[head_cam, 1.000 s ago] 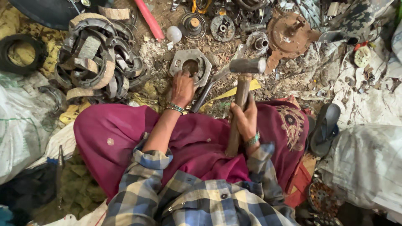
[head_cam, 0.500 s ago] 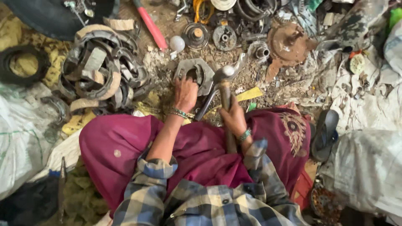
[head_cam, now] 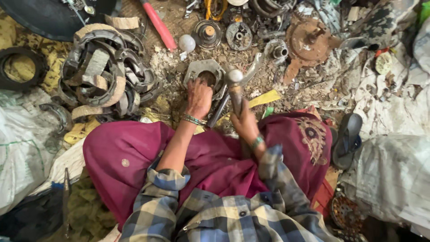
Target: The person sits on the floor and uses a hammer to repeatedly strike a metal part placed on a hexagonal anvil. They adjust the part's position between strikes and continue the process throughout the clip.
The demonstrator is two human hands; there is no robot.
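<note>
Since the earlier frame, the steel-headed wooden-handled hammer [head_cam: 234, 85] had swung down from level toward the grey six-sided metal housing [head_cam: 204, 74] on the littered ground. The right hand [head_cam: 244, 121] gripped its handle, fingers wrapped tight. The left hand [head_cam: 199, 96] pressed on the housing's near edge, beside a dark metal rod [head_cam: 218, 110].

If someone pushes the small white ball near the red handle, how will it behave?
The white ball is round and smooth, so it would probably roll easily. The gritty debris around it may stop it soon. It looks light, though its material is unclear.
</note>
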